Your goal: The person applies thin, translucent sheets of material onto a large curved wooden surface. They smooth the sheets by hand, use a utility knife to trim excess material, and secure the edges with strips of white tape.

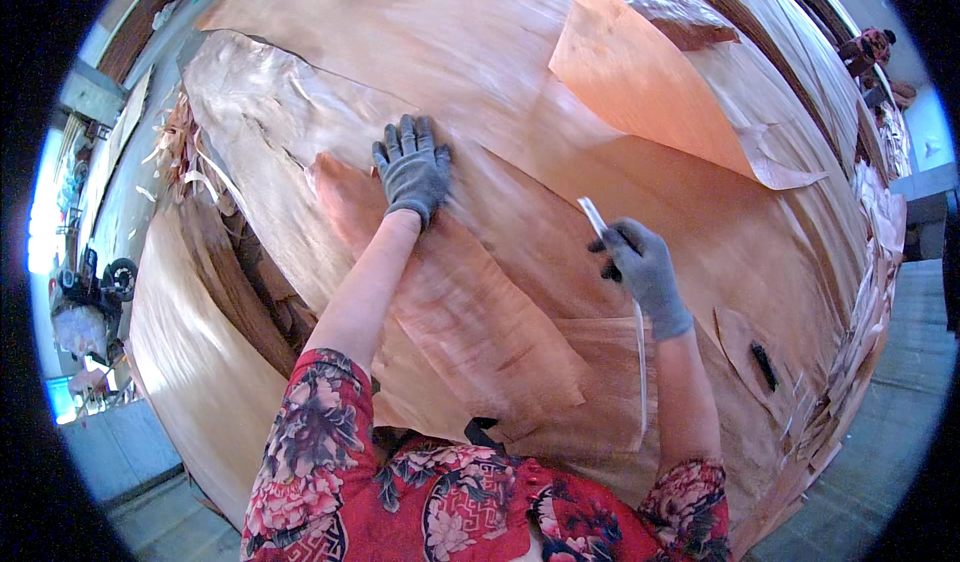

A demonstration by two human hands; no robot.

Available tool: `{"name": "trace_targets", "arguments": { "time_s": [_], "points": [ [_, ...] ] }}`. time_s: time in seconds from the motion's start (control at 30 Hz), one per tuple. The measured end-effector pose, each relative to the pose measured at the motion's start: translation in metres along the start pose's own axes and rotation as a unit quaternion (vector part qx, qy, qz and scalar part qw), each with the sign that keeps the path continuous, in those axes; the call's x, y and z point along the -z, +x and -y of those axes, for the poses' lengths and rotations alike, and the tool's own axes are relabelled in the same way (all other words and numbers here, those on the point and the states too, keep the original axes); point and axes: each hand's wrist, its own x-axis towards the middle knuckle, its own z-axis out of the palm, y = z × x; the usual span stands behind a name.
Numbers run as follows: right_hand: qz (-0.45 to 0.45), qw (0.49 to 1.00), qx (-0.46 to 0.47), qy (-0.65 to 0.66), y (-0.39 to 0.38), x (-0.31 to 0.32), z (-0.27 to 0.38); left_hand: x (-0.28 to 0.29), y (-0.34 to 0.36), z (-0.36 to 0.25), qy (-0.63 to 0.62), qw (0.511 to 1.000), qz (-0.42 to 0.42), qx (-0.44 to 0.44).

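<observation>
My left hand (pixel 414 174), in a grey glove, lies flat with fingers spread on thin wood veneer sheets. Beneath my left wrist and forearm, a narrow reddish veneer piece (pixel 480 327) slants toward my body. Off to the right, my gloved right hand (pixel 643 267) is raised over the sheets, its fingers closed around a thin white strip (pixel 641 372). One short end pokes out above the fingers, and a long tail hangs below the hand. Whether both ends belong to one piece is hidden by the glove.
A bright orange veneer piece (pixel 640 77) lies farther off on the big stack. Near the right side sits a small black object (pixel 764 366). Torn scraps (pixel 180 142) stick out at the left edge. Another person (pixel 868 50) is at the far right.
</observation>
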Motion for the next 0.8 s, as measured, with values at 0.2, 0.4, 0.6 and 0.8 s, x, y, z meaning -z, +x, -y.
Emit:
{"name": "trace_targets", "arguments": {
  "time_s": [0.2,0.4,0.6,0.8],
  "points": [
    [0.068,0.994,-0.06,-0.055,0.054,0.01,-0.001,-0.006,-0.005,-0.001,-0.025,0.999,-0.02,-0.014],
    [0.063,0.992,-0.085,-0.066,0.055,0.029,-0.016,0.01,-0.03,-0.044,-0.126,0.986,-0.043,-0.101],
    [-0.092,0.978,0.018,-0.184,0.101,0.066,-0.047,0.023,-0.056,-0.088,-0.279,0.919,-0.113,-0.253],
    [0.179,0.94,0.001,-0.289,0.091,0.038,-0.013,0.033,-0.048,-0.093,-0.257,0.924,0.035,-0.281]
  ]
}}
